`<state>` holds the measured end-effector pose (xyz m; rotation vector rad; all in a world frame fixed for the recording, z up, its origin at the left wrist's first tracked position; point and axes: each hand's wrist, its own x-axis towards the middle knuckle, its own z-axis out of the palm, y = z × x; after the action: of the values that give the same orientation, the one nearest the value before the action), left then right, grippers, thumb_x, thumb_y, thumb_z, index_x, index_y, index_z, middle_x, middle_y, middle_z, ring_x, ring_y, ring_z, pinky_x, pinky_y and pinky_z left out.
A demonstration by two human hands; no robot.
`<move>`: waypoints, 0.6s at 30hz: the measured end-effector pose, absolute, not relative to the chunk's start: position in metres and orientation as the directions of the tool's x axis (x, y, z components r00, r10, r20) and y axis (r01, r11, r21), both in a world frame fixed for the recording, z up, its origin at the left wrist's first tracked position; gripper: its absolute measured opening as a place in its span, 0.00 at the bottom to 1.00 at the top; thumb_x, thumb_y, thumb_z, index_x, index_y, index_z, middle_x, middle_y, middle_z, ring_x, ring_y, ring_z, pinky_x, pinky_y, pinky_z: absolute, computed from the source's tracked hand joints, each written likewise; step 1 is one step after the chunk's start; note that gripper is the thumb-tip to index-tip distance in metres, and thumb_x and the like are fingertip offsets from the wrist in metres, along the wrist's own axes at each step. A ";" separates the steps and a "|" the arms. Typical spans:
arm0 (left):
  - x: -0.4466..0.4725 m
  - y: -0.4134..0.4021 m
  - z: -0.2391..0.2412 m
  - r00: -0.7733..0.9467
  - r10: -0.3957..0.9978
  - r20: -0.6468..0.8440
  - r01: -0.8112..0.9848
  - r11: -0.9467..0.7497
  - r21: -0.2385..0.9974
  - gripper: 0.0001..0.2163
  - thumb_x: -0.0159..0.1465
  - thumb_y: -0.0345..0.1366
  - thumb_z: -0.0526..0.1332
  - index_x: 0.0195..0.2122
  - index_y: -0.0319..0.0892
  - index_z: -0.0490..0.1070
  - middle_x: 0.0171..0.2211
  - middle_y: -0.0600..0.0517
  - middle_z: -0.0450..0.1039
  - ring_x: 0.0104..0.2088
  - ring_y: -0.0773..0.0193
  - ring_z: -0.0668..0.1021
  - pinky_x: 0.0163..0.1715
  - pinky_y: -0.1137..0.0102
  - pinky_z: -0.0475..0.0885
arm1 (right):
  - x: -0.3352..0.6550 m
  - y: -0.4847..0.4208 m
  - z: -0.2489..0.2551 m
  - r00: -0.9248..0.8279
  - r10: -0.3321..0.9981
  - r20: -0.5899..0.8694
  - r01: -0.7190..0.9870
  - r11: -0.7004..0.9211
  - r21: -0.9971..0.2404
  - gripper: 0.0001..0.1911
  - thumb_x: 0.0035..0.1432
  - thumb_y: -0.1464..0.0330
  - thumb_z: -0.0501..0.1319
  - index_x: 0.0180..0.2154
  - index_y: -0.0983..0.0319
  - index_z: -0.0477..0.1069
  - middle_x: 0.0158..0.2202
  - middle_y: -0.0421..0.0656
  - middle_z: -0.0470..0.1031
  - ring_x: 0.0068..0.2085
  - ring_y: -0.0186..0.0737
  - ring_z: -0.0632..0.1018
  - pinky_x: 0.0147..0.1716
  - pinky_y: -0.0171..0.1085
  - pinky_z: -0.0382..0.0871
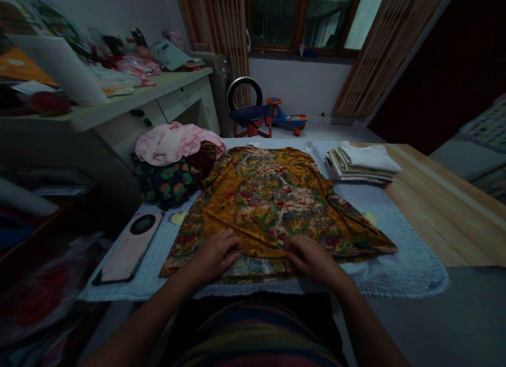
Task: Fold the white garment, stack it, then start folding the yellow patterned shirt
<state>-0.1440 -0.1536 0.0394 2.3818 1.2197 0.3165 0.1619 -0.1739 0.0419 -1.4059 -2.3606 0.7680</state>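
Observation:
A patterned mustard-yellow shirt [264, 198] lies spread out in front of me, its neckline away from me and its lower edge near my body. My left hand [221, 248] is closed with its fingers pinching the cloth near the hem. Further right, my right hand [310, 256] also grips the fabric close to the hem. Between the two hands the cloth is drawn into a raised fold, and a strip of the hem shows below it. My fingertips are partly hidden.
Under the shirt is a light blue towel [399, 261] on a wooden table [443, 198]. A folded clothes stack [361, 166] stands at the back right. Crumpled clothes [174, 161] are heaped at the left, with a phone [130, 245] nearer me. A cluttered counter [146, 100] runs along the left.

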 end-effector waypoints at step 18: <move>-0.139 -0.152 0.027 0.420 0.907 0.024 0.726 -0.352 0.591 0.11 0.66 0.44 0.58 0.44 0.44 0.69 0.33 0.52 0.75 0.33 0.61 0.77 0.34 0.70 0.69 | 0.174 -0.162 0.037 -0.320 0.947 -0.026 0.724 0.226 -0.652 0.10 0.66 0.68 0.49 0.34 0.59 0.65 0.33 0.43 0.73 0.36 0.40 0.73 0.37 0.36 0.61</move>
<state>-0.1390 -0.1522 0.0267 2.1795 1.3806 0.4807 0.1735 -0.1623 0.0367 -1.5441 -2.1299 0.8132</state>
